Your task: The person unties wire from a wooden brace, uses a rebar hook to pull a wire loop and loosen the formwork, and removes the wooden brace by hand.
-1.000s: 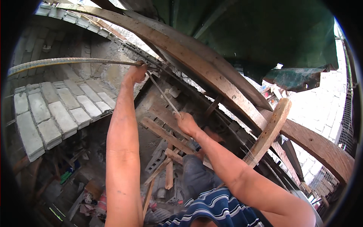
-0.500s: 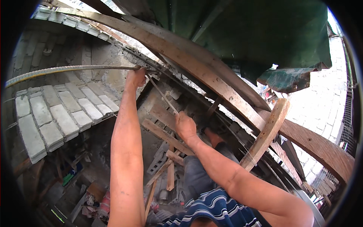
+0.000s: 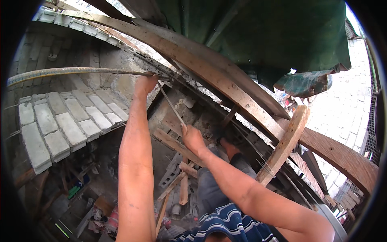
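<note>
A long ribbed steel bar comes in from the left edge and reaches the top of the wall frame. My left hand is closed around it near its right end, with the arm stretched forward. From just beside that hand a thin metal rod slants down to the right. Its lower end is in my right hand, fingers wrapped round it. How the rod's upper end meets the ribbed bar is too small to make out.
Pale concrete blocks top a wall on the left. Long wooden beams cross diagonally, with a wooden post at right. Green metal sheeting hangs overhead. Timber pieces and rubble lie far below.
My right hand has moved slightly down and to the left, swinging the rod's lower end with it. My left hand stays on the ribbed bar with barely any shift.
</note>
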A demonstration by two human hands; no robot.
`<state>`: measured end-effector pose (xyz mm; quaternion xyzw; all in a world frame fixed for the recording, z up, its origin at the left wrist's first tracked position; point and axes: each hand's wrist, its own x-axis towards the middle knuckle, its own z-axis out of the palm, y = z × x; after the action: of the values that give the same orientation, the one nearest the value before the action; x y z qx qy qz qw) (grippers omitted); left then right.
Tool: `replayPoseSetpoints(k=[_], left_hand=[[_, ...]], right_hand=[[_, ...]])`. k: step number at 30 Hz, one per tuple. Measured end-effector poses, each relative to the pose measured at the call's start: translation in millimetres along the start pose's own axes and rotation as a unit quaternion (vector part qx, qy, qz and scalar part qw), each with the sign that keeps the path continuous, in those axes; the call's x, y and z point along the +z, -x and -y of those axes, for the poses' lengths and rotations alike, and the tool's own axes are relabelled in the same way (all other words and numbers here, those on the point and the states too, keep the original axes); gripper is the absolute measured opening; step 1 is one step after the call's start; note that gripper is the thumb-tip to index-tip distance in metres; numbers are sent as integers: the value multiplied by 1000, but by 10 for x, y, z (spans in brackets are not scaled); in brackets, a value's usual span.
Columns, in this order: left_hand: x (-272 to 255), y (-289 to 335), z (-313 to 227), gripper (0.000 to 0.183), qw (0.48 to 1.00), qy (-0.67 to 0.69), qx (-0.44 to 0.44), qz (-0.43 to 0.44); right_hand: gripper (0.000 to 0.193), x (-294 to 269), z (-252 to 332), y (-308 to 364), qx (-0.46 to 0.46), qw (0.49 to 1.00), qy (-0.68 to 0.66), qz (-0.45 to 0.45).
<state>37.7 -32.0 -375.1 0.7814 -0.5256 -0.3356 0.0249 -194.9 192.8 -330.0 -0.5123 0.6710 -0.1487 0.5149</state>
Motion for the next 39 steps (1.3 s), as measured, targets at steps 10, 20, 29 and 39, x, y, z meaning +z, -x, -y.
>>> replayPoseSetpoints(k=[10,20,29,39], left_hand=[[-99,200,-134,40,992,112,-23,-59],[35,45,16,63,994,80,-49,-62],[51,64,6,46,994,101,-30,-40],[148,488,235,33,739,649,-178,27]], right_hand=[[47,403,-257,-12,252,653,-632,333],[49,614,-129,41,184,933,-309,-5],[50,269,-182,-128,357,778,-465,226],[56,4,-464,-418,333,731,-490,338]])
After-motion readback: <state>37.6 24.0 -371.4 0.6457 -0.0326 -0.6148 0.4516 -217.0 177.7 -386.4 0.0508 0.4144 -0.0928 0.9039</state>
